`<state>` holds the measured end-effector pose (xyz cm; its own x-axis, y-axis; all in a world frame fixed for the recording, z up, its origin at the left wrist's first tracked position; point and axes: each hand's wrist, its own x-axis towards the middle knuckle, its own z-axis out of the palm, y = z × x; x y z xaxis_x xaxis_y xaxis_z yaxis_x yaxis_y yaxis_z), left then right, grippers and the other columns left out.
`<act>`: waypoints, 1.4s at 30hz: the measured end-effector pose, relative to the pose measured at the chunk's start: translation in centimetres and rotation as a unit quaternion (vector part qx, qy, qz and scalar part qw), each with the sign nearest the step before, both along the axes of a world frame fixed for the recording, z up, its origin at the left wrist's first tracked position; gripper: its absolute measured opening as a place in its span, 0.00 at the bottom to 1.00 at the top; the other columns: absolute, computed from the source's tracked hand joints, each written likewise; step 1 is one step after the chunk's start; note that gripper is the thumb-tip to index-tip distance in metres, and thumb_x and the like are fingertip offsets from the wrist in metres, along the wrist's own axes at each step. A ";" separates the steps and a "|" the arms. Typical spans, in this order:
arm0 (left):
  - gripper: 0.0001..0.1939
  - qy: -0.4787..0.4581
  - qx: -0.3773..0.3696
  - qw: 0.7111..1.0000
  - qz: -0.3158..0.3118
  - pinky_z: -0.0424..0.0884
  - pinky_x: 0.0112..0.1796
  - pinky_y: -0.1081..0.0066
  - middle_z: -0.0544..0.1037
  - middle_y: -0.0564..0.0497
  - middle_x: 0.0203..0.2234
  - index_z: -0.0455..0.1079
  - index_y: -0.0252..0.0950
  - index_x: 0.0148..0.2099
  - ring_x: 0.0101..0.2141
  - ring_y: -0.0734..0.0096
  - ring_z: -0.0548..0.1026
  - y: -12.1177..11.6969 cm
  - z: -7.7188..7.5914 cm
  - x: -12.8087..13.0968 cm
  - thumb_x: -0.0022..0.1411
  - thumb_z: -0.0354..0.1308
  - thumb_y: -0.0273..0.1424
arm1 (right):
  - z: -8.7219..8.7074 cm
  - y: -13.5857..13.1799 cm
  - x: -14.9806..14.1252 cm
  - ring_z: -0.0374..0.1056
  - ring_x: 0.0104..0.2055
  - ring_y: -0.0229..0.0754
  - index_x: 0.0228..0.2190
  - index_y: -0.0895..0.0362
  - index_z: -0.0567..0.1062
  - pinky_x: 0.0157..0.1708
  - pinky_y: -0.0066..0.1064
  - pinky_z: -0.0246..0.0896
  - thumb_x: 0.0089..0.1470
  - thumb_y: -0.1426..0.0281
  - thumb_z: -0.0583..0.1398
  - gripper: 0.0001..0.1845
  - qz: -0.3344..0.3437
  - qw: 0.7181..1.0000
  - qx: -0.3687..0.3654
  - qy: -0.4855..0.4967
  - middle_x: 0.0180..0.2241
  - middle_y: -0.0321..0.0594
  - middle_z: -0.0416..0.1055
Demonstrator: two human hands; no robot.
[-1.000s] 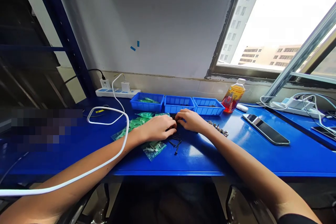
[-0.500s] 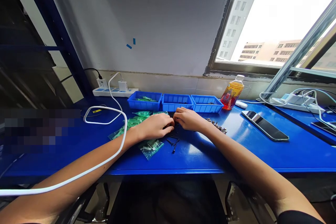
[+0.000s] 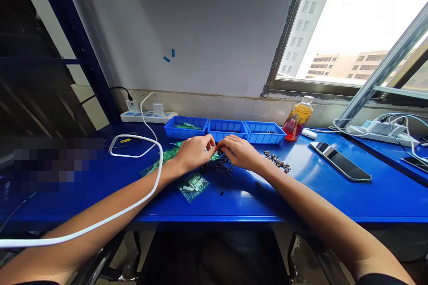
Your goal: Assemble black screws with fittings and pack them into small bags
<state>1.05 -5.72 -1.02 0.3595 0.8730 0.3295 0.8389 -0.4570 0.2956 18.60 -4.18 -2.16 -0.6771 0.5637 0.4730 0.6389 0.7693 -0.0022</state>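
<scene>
Left hand point(image 3: 194, 153) and right hand point(image 3: 239, 151) meet, fingers curled close—what either grip has, I can't tell. Dark screws point(image 3: 222, 167) lie just nearer on the surface point(image 3: 247, 209)—likely light, stiff, prone to roll, best pinched mid-shank.

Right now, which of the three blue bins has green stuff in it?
The left bin, nearest the white power strip: green pieces show inside it, while none show in the middle bin or the right bin.

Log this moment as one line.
left hand: fingertips meeting right | right hand: above dark screws | blue bins: three, behind hands | phone: right side
</scene>
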 end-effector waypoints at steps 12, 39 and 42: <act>0.05 -0.015 -0.016 0.999 -0.034 0.61 0.27 0.72 0.77 0.52 0.28 0.67 0.37 0.35 0.29 0.67 0.75 0.0 0.0 -0.1 0.59 0.52 0.31 | -0.3 0.1 0.0 0.65 0.32 0.40 0.32 0.58 0.71 0.33 0.30 0.61 0.57 0.75 0.52 0.08 0.029 0.997 0.054 0.046 0.28 0.41 0.72; 0.11 -0.033 0.002 0.999 -0.025 0.61 0.30 0.70 0.77 0.50 0.29 0.65 0.38 0.36 0.31 0.64 0.75 0.1 -0.1 -0.1 0.63 0.42 0.33 | -0.3 0.4 0.3 0.66 0.30 0.38 0.29 0.55 0.67 0.30 0.28 0.60 0.51 0.74 0.57 0.02 -0.004 0.988 0.046 0.146 0.27 0.38 0.71; 0.11 -0.035 0.006 0.999 -0.027 0.61 0.29 0.71 0.77 0.51 0.28 0.66 0.38 0.36 0.30 0.65 0.74 0.1 -0.2 -0.1 0.62 0.43 0.34 | -0.4 0.4 0.2 0.66 0.29 0.37 0.28 0.55 0.67 0.30 0.27 0.60 0.51 0.74 0.56 0.02 -0.005 0.985 0.041 0.168 0.27 0.37 0.71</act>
